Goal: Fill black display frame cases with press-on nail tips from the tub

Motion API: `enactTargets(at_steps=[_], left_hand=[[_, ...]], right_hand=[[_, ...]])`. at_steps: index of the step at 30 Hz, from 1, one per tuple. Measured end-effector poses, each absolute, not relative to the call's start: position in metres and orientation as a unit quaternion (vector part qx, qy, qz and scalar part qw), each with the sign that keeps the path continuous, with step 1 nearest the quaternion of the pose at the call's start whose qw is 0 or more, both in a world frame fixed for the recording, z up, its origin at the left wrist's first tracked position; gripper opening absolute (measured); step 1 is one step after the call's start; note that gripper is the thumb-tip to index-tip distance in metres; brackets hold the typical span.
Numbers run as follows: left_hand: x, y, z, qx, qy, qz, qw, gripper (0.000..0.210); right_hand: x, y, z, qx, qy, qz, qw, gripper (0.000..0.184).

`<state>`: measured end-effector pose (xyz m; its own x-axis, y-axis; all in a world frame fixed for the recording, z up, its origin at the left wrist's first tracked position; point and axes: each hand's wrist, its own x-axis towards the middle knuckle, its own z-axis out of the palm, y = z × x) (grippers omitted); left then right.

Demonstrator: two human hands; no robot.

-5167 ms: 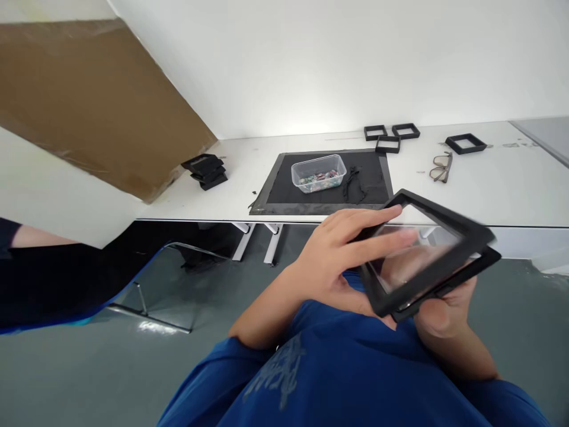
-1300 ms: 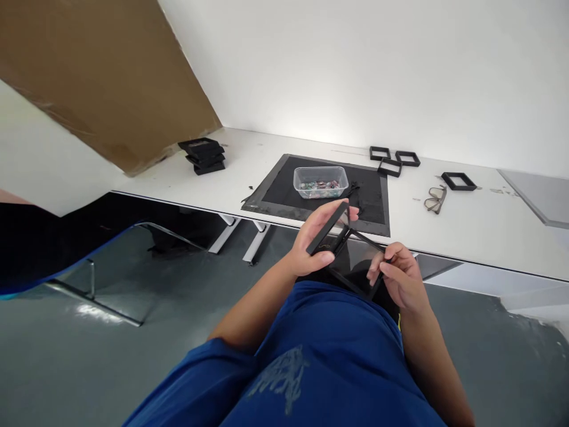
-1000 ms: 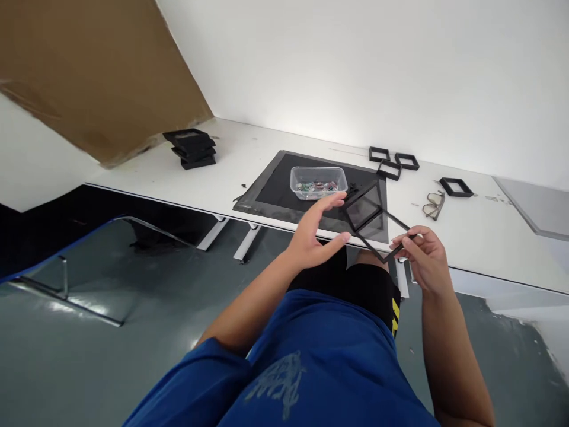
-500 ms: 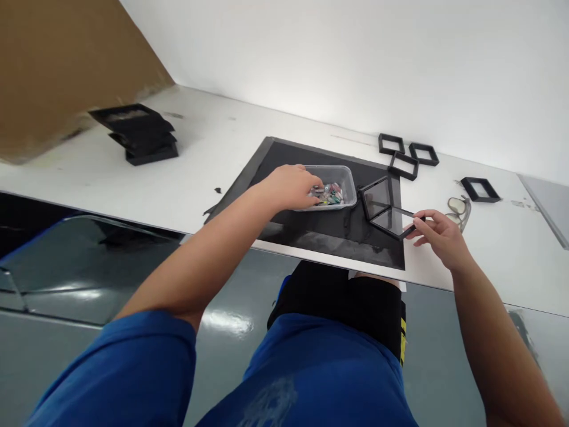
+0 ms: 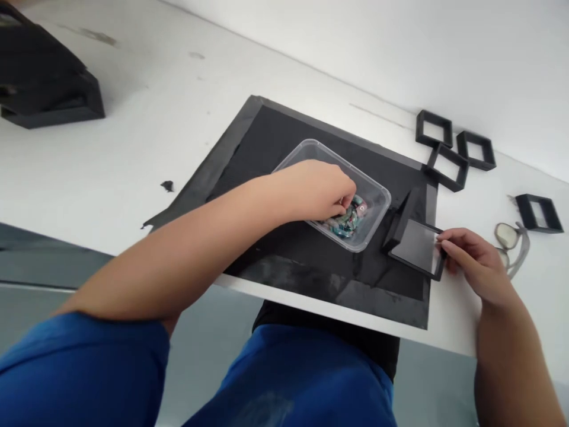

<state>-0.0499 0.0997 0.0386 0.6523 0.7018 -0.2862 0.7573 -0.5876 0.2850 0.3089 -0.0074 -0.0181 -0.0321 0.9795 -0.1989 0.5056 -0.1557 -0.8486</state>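
Note:
My left hand (image 5: 320, 188) is inside a clear plastic tub (image 5: 376, 211), its fingers curled down to small shiny colourful pieces (image 5: 349, 224). The fingertips are partly hidden, so whatever is pinched there does not show. With thumb and fingers my right hand (image 5: 475, 264) grips the right edge of a hinged black frame case with clear panes (image 5: 415, 248). One half of this case lies low over the mat while the other half stands tilted up at the left. Tub and case both rest on a black mat (image 5: 284, 252).
Several thin black frames (image 5: 448, 167) sit near the wall at the right, with another black frame (image 5: 539, 213) farther right. Eyeglasses (image 5: 511, 240) lie beyond my right hand. A stack of black cases (image 5: 48, 77) stands at far left, and a dark scrap (image 5: 168, 186) lies left of the mat.
My view has moved closer and tilted. The left hand's fingers have curled into the pieces in the tub. The right hand still holds the case, whose free half now shows nearly edge-on.

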Motion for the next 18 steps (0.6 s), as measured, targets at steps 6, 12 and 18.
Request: enactTargets(at_steps=[6,12,18], left_hand=[[-0.078,0.09,0.051,0.873,0.418,0.017,0.252,0.017],[-0.088,0.082,0.054,0.81,0.331,0.185,0.448,0.023],[-0.072,0.065,0.065,0.665,0.261,0.276,0.643,0.03]], right_hand=[[0.321,-0.013,-0.023,-0.657,-0.574,0.408,0.27,0.029],[0.322,-0.017,-0.025,-0.662,-0.583,0.395,0.258,0.029],[0.32,-0.018,-0.02,-0.648,-0.603,0.401,0.236,0.031]])
